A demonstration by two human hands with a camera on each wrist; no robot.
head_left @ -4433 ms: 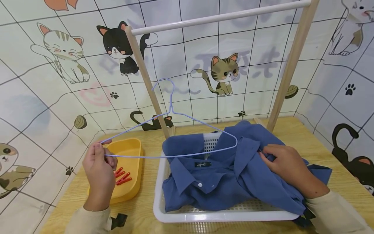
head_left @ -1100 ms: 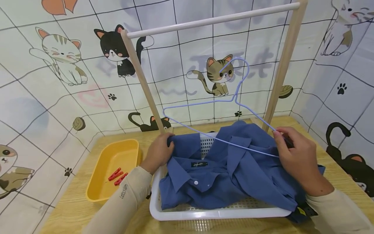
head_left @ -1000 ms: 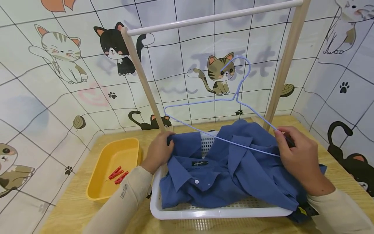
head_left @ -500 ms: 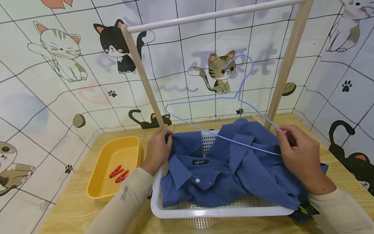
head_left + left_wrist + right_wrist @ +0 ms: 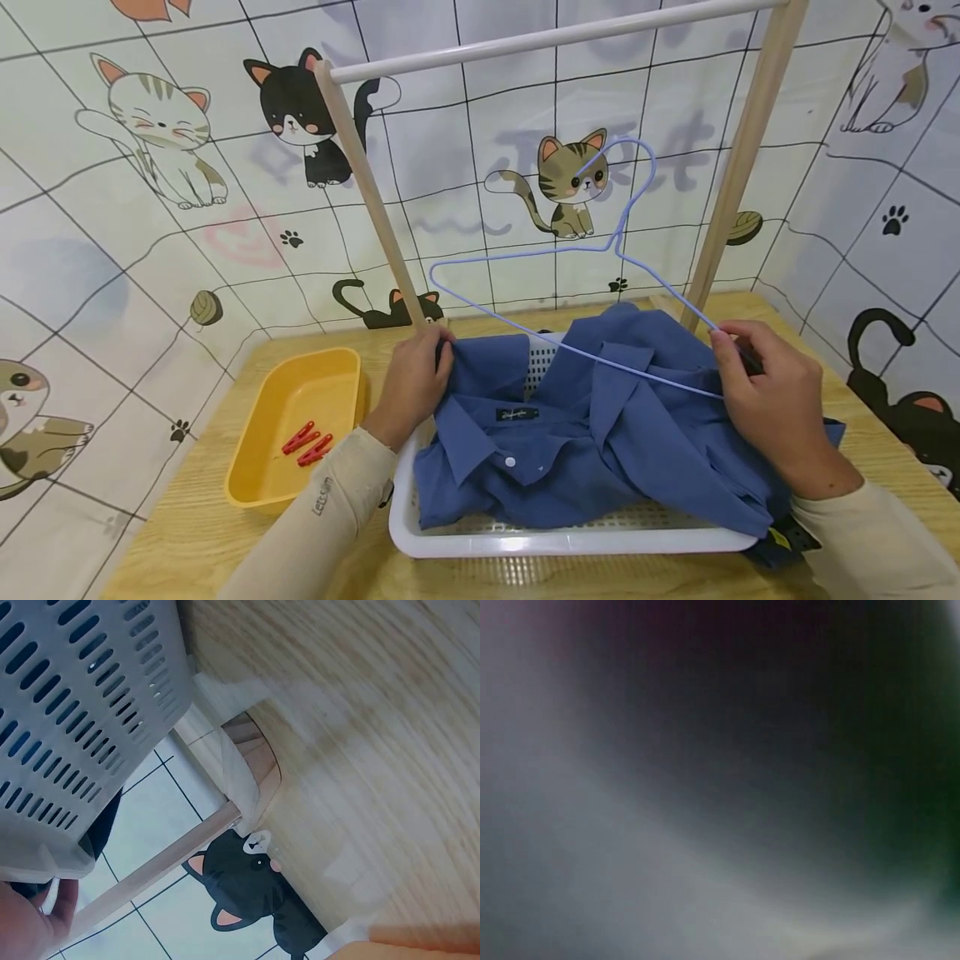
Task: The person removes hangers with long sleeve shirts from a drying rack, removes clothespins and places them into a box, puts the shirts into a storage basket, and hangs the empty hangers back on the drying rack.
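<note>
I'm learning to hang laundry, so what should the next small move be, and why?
Probably ease the hanger's free end down into the blue shirt's left side. The right hand holds the opposite end, the free end points left with no cloth on it, and the left hand grips the shirt's edge on that side.

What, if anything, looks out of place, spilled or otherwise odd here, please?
The blue shirt sprawls past the right end of the white basket instead of lying wholly inside it, which looks a little untidy. The right wrist view is oddly just a dark blur. I see no spill or damage.
</note>
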